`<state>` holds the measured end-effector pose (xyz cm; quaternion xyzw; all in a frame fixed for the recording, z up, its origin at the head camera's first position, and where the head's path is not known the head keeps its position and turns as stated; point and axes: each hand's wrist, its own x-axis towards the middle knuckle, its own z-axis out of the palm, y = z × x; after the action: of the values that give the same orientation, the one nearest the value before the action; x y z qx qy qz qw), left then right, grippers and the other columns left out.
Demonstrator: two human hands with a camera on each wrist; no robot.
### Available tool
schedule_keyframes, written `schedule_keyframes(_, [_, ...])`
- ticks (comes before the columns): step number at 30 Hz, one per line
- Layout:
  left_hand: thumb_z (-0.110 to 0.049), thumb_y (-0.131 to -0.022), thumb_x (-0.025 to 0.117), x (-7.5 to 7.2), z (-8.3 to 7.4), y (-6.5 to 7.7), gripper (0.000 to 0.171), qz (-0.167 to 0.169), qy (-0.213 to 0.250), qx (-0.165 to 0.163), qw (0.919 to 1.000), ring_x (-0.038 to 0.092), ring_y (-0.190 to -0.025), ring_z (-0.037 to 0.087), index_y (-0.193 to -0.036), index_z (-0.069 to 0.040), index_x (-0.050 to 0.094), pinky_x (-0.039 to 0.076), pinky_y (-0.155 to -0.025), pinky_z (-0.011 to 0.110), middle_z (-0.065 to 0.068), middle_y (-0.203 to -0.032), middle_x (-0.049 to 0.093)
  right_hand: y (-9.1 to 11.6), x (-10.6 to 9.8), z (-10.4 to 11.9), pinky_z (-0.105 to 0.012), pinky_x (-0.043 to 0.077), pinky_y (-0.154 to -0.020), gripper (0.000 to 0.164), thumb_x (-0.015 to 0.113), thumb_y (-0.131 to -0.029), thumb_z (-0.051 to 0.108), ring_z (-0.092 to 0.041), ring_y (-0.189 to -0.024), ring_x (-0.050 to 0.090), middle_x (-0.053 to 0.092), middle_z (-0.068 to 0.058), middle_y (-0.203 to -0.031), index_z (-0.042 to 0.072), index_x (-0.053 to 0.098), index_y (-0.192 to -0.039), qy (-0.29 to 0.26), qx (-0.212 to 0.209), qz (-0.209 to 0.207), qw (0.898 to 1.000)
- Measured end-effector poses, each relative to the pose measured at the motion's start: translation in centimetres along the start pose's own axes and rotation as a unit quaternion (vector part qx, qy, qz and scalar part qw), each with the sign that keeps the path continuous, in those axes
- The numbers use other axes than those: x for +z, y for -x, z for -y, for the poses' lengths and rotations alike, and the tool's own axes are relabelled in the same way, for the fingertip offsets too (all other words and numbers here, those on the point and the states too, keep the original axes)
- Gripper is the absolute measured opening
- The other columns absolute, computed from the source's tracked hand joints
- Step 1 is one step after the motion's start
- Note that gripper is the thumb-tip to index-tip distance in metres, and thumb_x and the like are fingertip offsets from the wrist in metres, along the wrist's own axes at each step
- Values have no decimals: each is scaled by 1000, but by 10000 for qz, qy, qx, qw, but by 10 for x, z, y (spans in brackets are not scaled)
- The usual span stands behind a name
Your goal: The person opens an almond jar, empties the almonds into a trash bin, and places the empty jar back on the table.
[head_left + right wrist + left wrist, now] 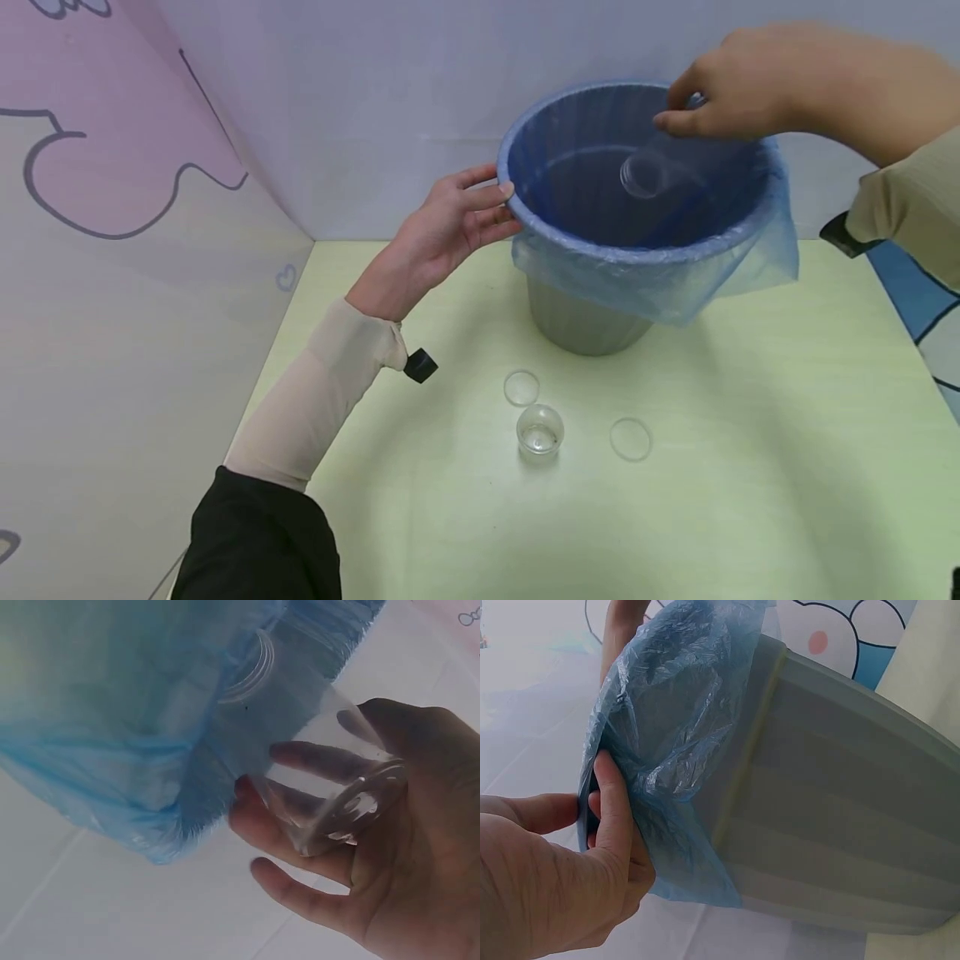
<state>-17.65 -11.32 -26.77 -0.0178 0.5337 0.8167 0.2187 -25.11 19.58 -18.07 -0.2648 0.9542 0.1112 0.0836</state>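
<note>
A grey trash bin (pixel 585 321) stands tilted on the table, lined with a blue plastic bag (pixel 645 287) folded over its rim. My left hand (pixel 457 221) pinches the bagged rim at its left side; in the left wrist view the left hand (pixel 570 877) has its thumb and fingers on either side of the edge. Over the bin's mouth, my right hand (pixel 772 87) holds a clear plastic bottle (pixel 315 757) by its base end. The threaded mouth of the bottle (pixel 643 173) points down into the bin. No contents show in the bottle.
In front of the bin, a small clear cup (pixel 540 433) stands upright on the pale green table (pixel 450 517). Two thin clear round pieces (pixel 521 388), like lids or rings, lie near it. A wall with drawings (pixel 135 275) borders the left side.
</note>
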Motion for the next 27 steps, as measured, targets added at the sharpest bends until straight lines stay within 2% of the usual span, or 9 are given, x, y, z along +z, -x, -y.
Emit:
schedule_keyframes(2, [-3, -104, 59, -1, 0, 0, 54, 3, -14, 16, 10000, 69, -88, 18, -155, -8, 44, 63, -82, 29, 13, -120, 64, 0, 0, 1, -74, 48, -97, 59, 47, -109, 40, -59, -108, 62, 59, -42, -131, -11, 58, -137, -46, -41, 18, 10000])
schedule_keyframes(6, [-2, -104, 60, -3, 3, -1, 54, 17, 32, 4, 10000, 69, -88, 18, -155, -8, 45, 63, -82, 29, 13, -120, 64, 0, 2, 3, -67, 55, -91, 60, 48, -109, 40, -49, -92, 71, 62, -41, -128, -11, 56, -140, -345, -169, 239, 9990])
schedule_keyframes(9, [-2, -104, 60, -4, 4, -1, 53, 8, 66, -4, 10000, 69, -87, 19, -154, -8, 46, 63, -82, 29, 13, -118, 65, -1, 3, 3, -58, 62, -80, 60, 47, -110, 40, -37, -80, 73, 66, -39, -121, -11, 55, -141, -644, -282, 403, 9967])
schedule_keyframes(13, [-3, -103, 60, -6, 3, -1, 54, -21, 21, 28, 10000, 69, -88, 19, -155, -9, 45, 63, -83, 29, 12, -117, 65, -2, 2, 1, -46, 63, -69, 59, 44, -112, 40, -29, -78, 72, 69, -36, -116, -10, 53, -143, -937, -420, 536, 9933])
schedule_keyframes(18, [-2, -103, 61, -6, 2, -1, 55, -103, 57, 2, 9999, 69, -88, 19, -155, -9, 45, 63, -83, 29, 12, -117, 65, -2, 1, -2, -35, 57, -64, 62, 39, -113, 41, -26, -84, 70, 67, -33, -124, -8, 49, -149, -1378, -445, 714, 9869])
schedule_keyframes(22, [-2, -103, 60, -7, 2, 0, 56, -118, 63, 8, 9999, 69, -89, 19, -156, -9, 44, 63, -83, 29, 12, -118, 65, -2, 1, -3, -32, 57, -62, 61, 41, -112, 42, -25, -86, 65, 67, -30, -124, -6, 51, -149, -1738, -412, 742, 9811])
schedule_keyframes(27, [-2, -103, 61, -5, 2, -1, 55, -117, 79, 38, 9999, 69, -90, 19, -155, -9, 45, 63, -84, 30, 13, -119, 65, -2, 3, -9, -40, 61, -64, 58, 46, -112, 38, -29, -81, 68, 69, -32, -113, -11, 55, -142, -1222, -390, 735, 9890])
